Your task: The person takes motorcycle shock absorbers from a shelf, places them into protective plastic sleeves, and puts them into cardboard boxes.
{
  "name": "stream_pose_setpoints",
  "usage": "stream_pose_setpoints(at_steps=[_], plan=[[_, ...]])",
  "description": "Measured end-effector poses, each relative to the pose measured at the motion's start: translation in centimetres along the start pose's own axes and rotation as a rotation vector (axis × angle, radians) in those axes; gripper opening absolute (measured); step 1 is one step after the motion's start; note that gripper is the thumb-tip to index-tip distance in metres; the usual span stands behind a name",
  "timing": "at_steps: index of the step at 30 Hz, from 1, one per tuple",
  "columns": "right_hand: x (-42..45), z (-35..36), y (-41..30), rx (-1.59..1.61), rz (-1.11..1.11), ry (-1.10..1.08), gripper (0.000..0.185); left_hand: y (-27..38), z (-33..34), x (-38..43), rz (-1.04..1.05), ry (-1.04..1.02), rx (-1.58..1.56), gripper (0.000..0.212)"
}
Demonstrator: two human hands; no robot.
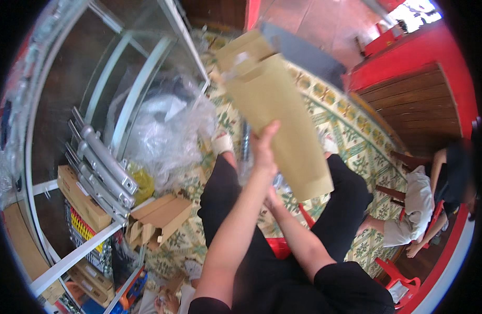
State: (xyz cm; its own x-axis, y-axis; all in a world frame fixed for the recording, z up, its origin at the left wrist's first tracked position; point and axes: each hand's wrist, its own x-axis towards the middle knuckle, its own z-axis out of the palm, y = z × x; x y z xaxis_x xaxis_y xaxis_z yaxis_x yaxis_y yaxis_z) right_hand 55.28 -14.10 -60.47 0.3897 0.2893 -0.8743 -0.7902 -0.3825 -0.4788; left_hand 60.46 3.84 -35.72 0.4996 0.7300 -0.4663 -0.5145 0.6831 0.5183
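A long brown cardboard box (282, 117) lies slantwise before me, its far end flap raised. My left hand (264, 151) grips its left edge, thumb on the upper face. Lower down, my right hand (270, 196) is partly covered by the box and my left wrist, so its fingers and any hold cannot be made out. Between my feet, a ribbed metallic item (245, 141) shows beside the box. Clear plastic with something shiny (279, 182) peeks out by the box's lower left side; most of it is hidden.
Left stands an aluminium-framed glass cabinet (141, 90) with silver fork tubes (107, 165) on its frame. Clear plastic wrap (162, 129) and an open divided carton (162, 218) are near it. One person (417, 196) sits at right; another person's hand (166, 302) shows below. A grey mat (303, 55) lies ahead.
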Motion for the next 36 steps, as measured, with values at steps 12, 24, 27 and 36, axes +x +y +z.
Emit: stream_pose_setpoints(at_steps=[12, 24, 27, 36], plan=[[-15.6, -7.5, -3.6, -0.087, -0.345, -0.288, 0.04, 11.7, -4.6, -18.1, 0.321, -0.38, -0.494, 0.049], [-38.3, -19.9, -14.5, -1.075, -1.029, -0.217, 0.03, 24.0, -15.8, -28.2, 0.439, -1.56, 0.251, 0.054], [-38.5, -23.9, -12.4, -1.331, -0.981, -0.313, 0.027, 23.3, -6.0, -34.4, 0.613, -1.674, 0.125, 0.035], [-39.0, -25.3, -11.1, -1.857, -1.038, -0.356, 0.032, 24.7, -8.1, -39.2, 0.745, -1.226, 0.281, 0.022]])
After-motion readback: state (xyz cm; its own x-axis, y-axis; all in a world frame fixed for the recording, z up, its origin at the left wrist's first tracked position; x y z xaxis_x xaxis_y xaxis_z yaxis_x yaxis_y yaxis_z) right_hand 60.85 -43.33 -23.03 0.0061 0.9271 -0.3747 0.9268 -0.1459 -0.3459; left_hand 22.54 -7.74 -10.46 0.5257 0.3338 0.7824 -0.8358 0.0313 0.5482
